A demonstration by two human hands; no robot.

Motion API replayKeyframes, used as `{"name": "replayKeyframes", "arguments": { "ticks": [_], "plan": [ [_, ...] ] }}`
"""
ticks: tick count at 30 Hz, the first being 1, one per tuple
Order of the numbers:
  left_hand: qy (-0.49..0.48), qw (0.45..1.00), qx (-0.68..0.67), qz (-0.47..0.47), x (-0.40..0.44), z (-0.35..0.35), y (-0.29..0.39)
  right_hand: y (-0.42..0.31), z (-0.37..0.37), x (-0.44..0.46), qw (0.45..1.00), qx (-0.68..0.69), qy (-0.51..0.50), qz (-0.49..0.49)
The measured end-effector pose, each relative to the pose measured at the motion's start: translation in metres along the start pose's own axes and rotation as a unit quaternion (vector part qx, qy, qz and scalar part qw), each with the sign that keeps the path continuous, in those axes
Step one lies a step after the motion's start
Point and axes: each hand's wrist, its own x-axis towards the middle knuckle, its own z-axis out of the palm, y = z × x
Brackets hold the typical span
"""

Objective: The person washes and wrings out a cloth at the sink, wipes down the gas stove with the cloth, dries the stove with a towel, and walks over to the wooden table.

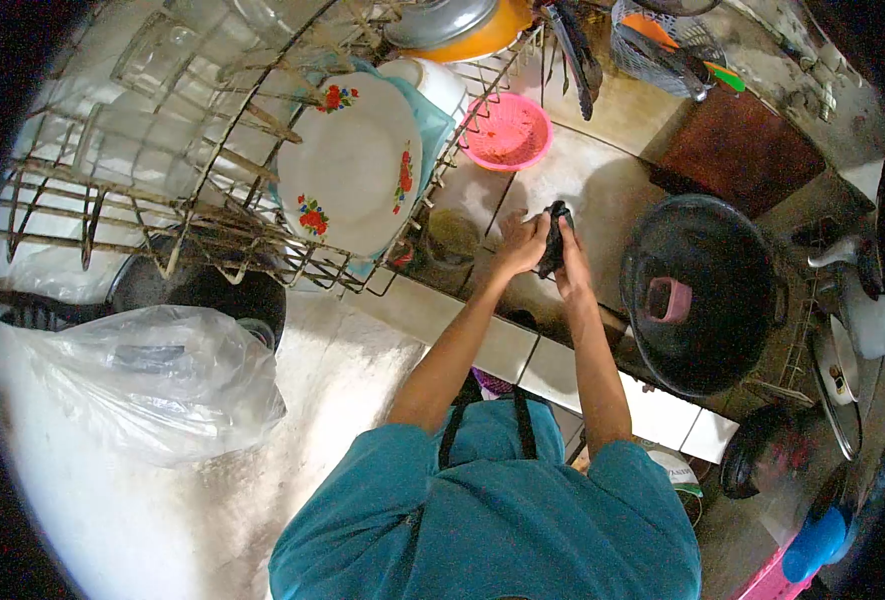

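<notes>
Between my two hands, over the tiled counter [602, 165], is a crumpled black thing [554, 238]; whether it is cloth or plastic I cannot tell. My left hand [522, 243] presses on its left side with closed fingers. Along its right side lies my right hand [573, 265], fingers also closed against it. A pink plastic basket [510, 132] sits just beyond my hands. To their right stands a large black basin [707, 320] with a small pink object [668, 300] inside.
A wire dish rack [252, 235] with a flowered plate [352, 165] and glasses hangs at upper left. Below it are a black pan [202, 280] and a clear plastic bag [152, 375]. A grey utensil basket [652, 50] and a brown block [737, 155] stand at the back right.
</notes>
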Motion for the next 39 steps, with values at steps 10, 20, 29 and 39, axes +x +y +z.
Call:
{"name": "replayKeyframes", "arguments": {
  "ticks": [10,20,29,39],
  "plan": [
    [0.024,0.991,-0.133,-0.022,-0.009,-0.049,0.011,-0.007,0.001,0.010,0.986,-0.113,0.048,-0.113],
    [-0.170,0.972,-0.153,0.054,-0.021,-0.083,0.022,-0.035,0.027,-0.003,0.848,-0.499,0.122,-0.132],
    [-0.110,0.973,0.070,0.193,-0.013,-0.090,0.053,-0.067,0.018,-0.005,0.879,-0.461,-0.119,0.026],
    [-0.132,0.954,0.181,0.201,-0.011,-0.067,0.046,-0.081,-0.007,0.003,0.864,-0.401,-0.295,0.081]
  ]
}}
